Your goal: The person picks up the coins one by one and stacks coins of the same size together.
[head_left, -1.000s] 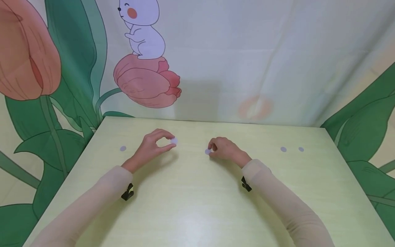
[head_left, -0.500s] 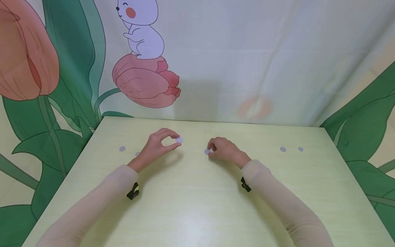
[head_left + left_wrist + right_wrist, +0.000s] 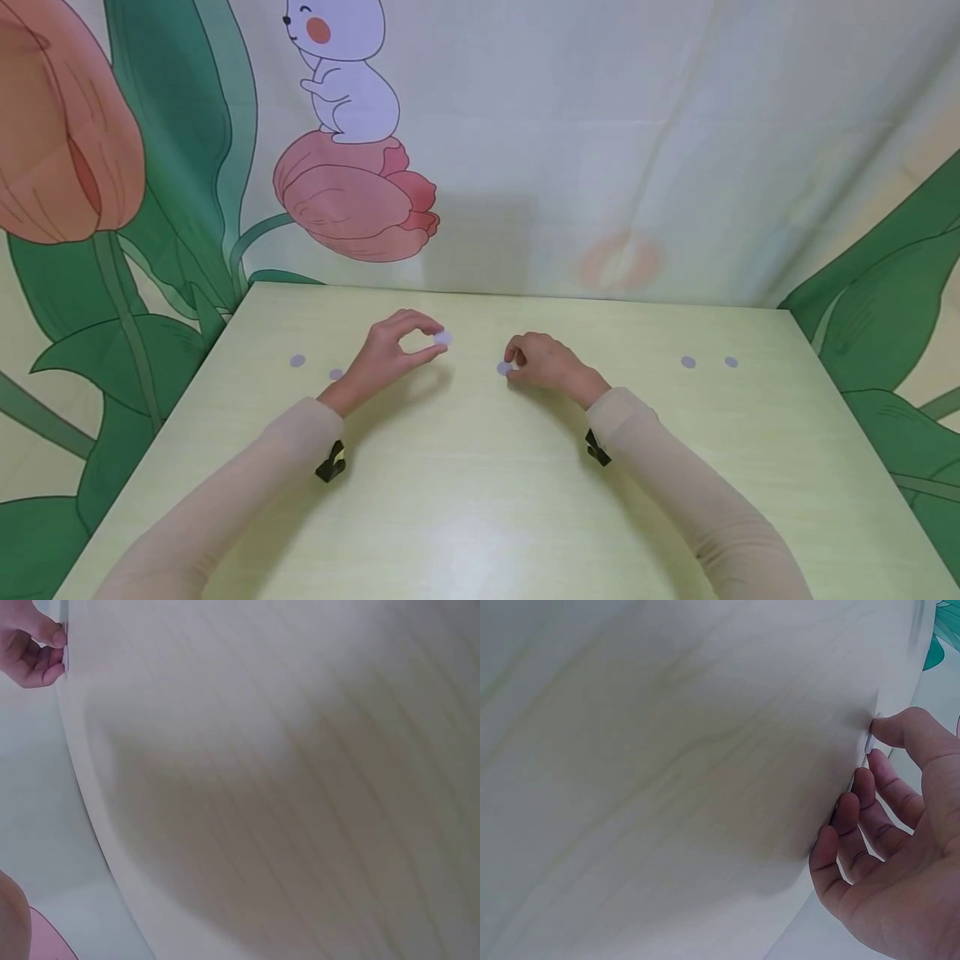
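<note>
My left hand (image 3: 382, 354) pinches a small pale round disc (image 3: 442, 338) between thumb and fingertip, held up over the table with a shadow below. To its right, my right hand (image 3: 551, 363) pinches a similar lilac disc (image 3: 503, 368) low at the tabletop. In the right wrist view the thumb and index finger hold the thin edge of this disc (image 3: 869, 741), while the other fingers curl close against the table. The left wrist view shows only a sliver of my left hand (image 3: 11, 919); its disc is out of that frame.
Two lilac discs, an outer one (image 3: 297, 361) and an inner one (image 3: 336, 374), lie left of my left hand. Two more, one (image 3: 688, 362) and another (image 3: 731, 362), lie at the right. Behind the pale table (image 3: 465, 467) hangs a printed curtain (image 3: 600, 150).
My left hand has moved right with its disc, toward the right hand, uncovering the inner left disc. My right hand has stayed in place with its disc.
</note>
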### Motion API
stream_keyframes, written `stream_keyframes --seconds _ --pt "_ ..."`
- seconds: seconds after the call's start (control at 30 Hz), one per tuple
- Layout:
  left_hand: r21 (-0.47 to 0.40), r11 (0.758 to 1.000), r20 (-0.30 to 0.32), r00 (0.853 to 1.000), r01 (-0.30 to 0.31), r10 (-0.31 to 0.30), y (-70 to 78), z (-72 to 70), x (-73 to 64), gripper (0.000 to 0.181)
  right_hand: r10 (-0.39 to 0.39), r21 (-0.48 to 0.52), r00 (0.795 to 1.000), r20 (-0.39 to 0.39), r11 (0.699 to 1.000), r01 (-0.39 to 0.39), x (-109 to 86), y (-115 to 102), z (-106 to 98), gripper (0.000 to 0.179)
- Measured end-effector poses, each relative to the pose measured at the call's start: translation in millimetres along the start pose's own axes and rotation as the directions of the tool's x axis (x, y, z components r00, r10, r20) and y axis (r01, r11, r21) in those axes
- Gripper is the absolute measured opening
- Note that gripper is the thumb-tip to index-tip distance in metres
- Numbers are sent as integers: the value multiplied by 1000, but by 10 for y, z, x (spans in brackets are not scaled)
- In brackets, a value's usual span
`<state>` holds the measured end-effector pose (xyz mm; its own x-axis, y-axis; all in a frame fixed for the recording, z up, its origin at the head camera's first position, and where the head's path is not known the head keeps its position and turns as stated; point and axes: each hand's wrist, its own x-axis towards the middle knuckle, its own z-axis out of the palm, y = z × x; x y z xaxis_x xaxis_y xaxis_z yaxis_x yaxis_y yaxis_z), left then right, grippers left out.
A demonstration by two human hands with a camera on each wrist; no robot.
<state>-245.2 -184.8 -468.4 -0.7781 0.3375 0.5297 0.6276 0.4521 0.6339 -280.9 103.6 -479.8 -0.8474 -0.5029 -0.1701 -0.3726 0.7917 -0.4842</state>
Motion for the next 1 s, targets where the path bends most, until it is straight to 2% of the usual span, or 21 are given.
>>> stream_keyframes --seconds 0.43,1.0 --pt "-3 1000 28 999 20 -20 50 84 96 27 1 -5 1000 11 1000 -1 -11 -24 -6 22" --pt "-18 1000 35 999 -16 17 153 189 247 27 0 -18 1000 7 1000 0 -4 -44 -25 23"
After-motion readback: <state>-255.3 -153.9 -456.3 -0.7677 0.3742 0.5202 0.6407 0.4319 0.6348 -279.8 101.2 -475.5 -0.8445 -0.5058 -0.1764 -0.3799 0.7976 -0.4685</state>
